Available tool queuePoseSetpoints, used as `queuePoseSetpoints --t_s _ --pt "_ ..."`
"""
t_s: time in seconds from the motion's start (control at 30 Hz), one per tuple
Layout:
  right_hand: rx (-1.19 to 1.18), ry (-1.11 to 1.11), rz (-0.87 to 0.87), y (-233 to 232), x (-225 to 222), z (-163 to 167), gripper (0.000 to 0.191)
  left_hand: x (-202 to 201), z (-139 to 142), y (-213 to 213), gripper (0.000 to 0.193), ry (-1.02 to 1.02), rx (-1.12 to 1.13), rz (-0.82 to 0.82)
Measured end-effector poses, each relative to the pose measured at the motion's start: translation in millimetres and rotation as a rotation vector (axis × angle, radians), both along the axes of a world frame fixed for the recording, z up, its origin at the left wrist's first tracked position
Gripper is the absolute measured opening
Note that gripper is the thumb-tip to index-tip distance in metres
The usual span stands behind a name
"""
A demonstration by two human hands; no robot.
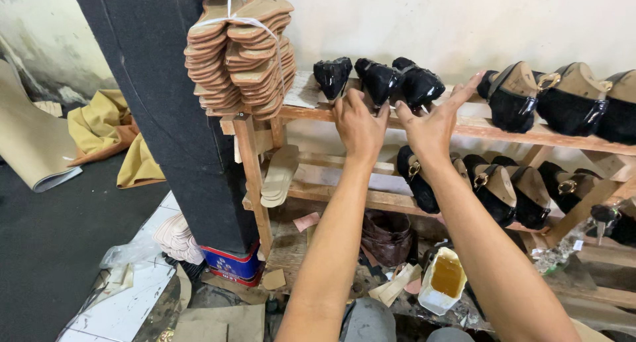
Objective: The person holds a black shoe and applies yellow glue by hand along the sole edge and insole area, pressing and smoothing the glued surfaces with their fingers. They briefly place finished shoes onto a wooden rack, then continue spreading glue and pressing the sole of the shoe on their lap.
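Both hands, left hand (358, 125) and right hand (434, 120), rest open on the wooden rack shelf (503, 130), lining up glossy black shoe uppers (379, 80); next probably nudging them straight.

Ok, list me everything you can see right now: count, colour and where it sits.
Glossy toe pieces: three, black, top shelf by the hands.
Shoe uppers: about three, black with tan insides, top shelf right.
Lower uppers: about five, black with gold buckles, lower shelf.
Insole bundle: one tied stack, tan, top left corner of the rack.
Loose insoles: a few, pale, leaning on the lower shelf.
Wooden rack: one, bare wood.
Glue container: one, white with amber liquid, floor.
Tin: one, blue and red, floor.
Cloth: yellow, floor left.
Left hand: on the top shelf edge.
Right hand: fingers spread, beside the toe pieces.
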State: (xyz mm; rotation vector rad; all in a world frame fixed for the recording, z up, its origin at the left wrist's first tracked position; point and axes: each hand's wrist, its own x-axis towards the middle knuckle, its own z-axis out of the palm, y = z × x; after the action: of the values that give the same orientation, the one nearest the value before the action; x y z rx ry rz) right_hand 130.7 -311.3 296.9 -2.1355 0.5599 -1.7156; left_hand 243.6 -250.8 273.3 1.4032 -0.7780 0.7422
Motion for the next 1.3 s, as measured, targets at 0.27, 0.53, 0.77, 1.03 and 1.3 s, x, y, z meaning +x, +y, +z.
queuePoseSetpoints --t_s 0.27,0.53,0.77,1.03,1.3 --pt "0.055 -0.114 0.124 3.5 -8.8 -0.6 0.135 -1.0 2.7 -6.9 0.039 -0.054 0.067 0.112" --pt "0.102 -0.076 -0.024 -1.1 -5.6 5.0 0.142 -7.9 2.6 -11.2 0.04 -0.06 0.116 0.189" --pt "0.073 -0.032 0.08 9.3 -2.0 16.8 0.137 -4.0 -1.6 -11.5 0.043 -0.054 0.104 0.178" --pt "-0.164 0.053 0.135 7.0 -12.0 19.4 0.136 -1.5 -1.1 -13.3 0.046 -0.029 0.171 0.155" --pt "-0.15 0.149 0.047 6.9 -11.5 24.8 0.137 -6.6 0.6 -11.6 0.045 -0.035 0.129 0.167"
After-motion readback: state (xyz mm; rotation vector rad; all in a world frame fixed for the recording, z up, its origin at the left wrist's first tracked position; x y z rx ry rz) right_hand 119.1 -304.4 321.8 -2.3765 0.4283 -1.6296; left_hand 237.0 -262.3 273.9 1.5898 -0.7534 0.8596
